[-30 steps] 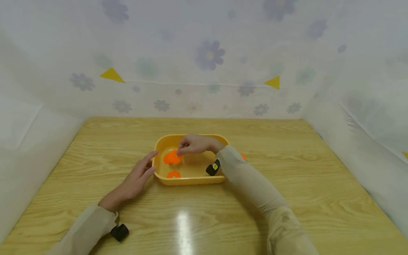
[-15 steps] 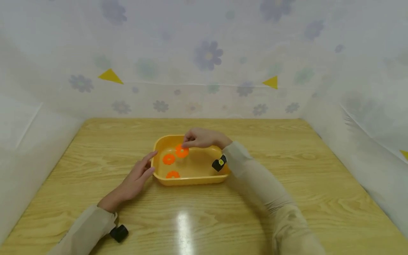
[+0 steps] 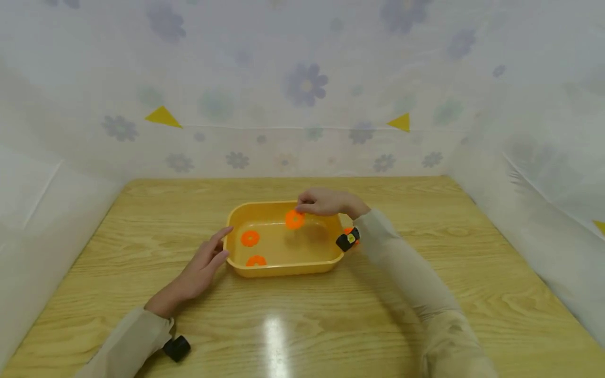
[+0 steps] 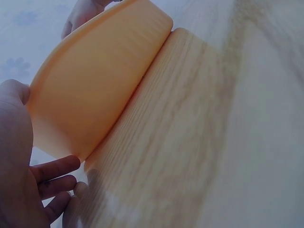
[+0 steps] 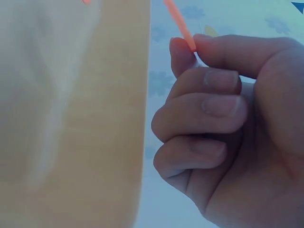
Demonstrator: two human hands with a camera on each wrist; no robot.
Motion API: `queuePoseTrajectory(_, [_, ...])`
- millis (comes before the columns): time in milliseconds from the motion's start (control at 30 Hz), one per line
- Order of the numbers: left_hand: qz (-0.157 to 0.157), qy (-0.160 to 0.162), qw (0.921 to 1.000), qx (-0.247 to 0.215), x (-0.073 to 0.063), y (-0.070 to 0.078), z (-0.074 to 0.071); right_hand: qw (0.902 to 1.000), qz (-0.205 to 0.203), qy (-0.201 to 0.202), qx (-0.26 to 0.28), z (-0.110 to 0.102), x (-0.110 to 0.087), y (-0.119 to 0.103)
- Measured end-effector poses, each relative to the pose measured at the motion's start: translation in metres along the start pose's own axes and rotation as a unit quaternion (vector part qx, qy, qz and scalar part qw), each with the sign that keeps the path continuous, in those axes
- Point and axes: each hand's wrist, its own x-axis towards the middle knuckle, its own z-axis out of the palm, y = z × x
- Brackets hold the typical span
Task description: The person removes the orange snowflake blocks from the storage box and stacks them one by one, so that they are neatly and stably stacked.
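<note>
In the head view my right hand (image 3: 326, 201) pinches a thin orange ring with a scalloped edge (image 3: 295, 219) between thumb and forefinger, above the yellow plastic basin (image 3: 283, 269). The right wrist view shows this ring (image 5: 180, 24) edge-on, with the other fingers curled into the palm. Inside the basin, toward its left end, lie a similar orange ring (image 3: 250, 238) and another (image 3: 257, 260) partly hidden by the front wall. My left hand (image 3: 196, 270) rests against the basin's left end, thumb and forefinger spread at the rim; in the left wrist view its lower fingers (image 4: 57, 168) reach the basin's base.
Just beyond the basin's right end, an orange piece (image 3: 348, 230) shows partly behind the black wrist camera (image 3: 348, 240). The wood-grain table (image 3: 302, 325) is bounded by pale flower-patterned sheets (image 3: 264, 105) at the back and sides.
My right hand has lifted one orange ring off the pieces at the left of the basin and moved it rightward. My left hand has stayed at the basin's left end.
</note>
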Motion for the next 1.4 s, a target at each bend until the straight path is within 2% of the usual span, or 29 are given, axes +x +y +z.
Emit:
queuePoseTrajectory(233, [-0.013, -0.005, 0.9999, 0.002, 0.0, -0.002, 0.001, 0.9998, 0.013, 0.011, 0.002, -0.004, -0.016, 0.01])
queuePoseTrajectory(400, [-0.009, -0.002, 0.9999, 0.005, 0.0, -0.001, 0.001, 0.9995, 0.014, 0.024, 0.013, -0.004, -0.026, 0.017])
queuePoseTrajectory(567, [-0.001, 0.0, 1.0, -0.003, 0.0, 0.001, 0.0, 0.9985, 0.034, 0.037, 0.022, -0.004, -0.037, 0.022])
queuePoseTrajectory(733, [0.001, -0.003, 1.0, -0.008, 0.0, 0.001, 0.001, 0.9957, 0.048, 0.078, -0.001, -0.002, -0.045, 0.025])
queuePoseTrajectory(900, [-0.004, 0.0, 1.0, -0.002, 0.0, 0.001, 0.001, 0.9922, 0.045, 0.115, -0.017, 0.0, -0.049, 0.034])
queuePoseTrajectory(1167, [-0.013, -0.003, 0.9999, 0.002, 0.001, 0.001, 0.0, 0.9909, 0.052, 0.124, 0.004, 0.002, -0.058, 0.035])
queuePoseTrajectory(1400, [0.002, -0.002, 1.0, 0.001, 0.001, 0.001, -0.001, 0.9902, 0.055, 0.128, 0.013, 0.006, -0.064, 0.05])
